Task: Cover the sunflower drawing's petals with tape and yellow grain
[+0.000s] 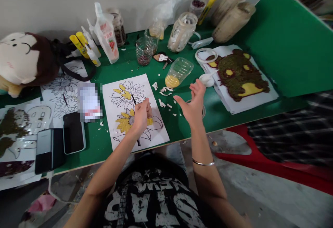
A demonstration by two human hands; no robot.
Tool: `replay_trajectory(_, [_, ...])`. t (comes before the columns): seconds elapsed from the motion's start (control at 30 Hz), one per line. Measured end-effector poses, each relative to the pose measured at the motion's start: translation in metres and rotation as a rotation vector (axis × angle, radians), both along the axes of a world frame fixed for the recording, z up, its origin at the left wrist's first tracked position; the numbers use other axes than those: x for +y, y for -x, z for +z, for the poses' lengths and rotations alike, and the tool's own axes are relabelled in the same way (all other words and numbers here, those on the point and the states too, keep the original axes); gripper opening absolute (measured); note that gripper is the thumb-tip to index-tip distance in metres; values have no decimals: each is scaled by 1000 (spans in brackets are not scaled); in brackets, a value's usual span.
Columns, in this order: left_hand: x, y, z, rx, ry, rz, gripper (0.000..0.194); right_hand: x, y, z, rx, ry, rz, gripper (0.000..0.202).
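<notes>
My left hand (142, 116) is closed with curled fingers over the flower drawing (156, 98); whatever it may hold is hidden. The white sheet carries two large outlined flowers, and some petals are covered with yellow grains. My right hand (194, 106), thumb and fingers apart, is empty above the table just right of the sheet. Close beyond its fingertips lies a clear plastic cup (182, 69) tipped on its side, yellow grains (172, 81) gathered at its near end. A white plastic spoon (207, 79) is beside the right fingertips. Torn white paper scraps (161, 103) are scattered between the hands.
Glue bottles (93, 57), a pouch (107, 35), cups (144, 53) and jars (182, 32) stand along the back. A bear picture (240, 73) lies right, near a green board (288, 44). Phones (74, 132) and a plush toy (28, 60) are left. A red chair (249, 151) is by the table edge.
</notes>
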State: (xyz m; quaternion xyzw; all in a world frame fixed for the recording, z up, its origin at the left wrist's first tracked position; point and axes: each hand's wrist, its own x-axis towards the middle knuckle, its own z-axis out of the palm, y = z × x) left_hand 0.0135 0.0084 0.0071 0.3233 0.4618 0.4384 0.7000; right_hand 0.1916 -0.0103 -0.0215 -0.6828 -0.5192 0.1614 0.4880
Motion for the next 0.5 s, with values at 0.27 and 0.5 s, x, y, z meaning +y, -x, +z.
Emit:
replay_trajectory(0.27, [1,-4,-4,5,-10,0,52,-14,10,-1,13,-22,5,74])
replay_trajectory(0.5, [-1,-6,-3,48,-15,15,51,-26,17,-7,39,-12,-2,60])
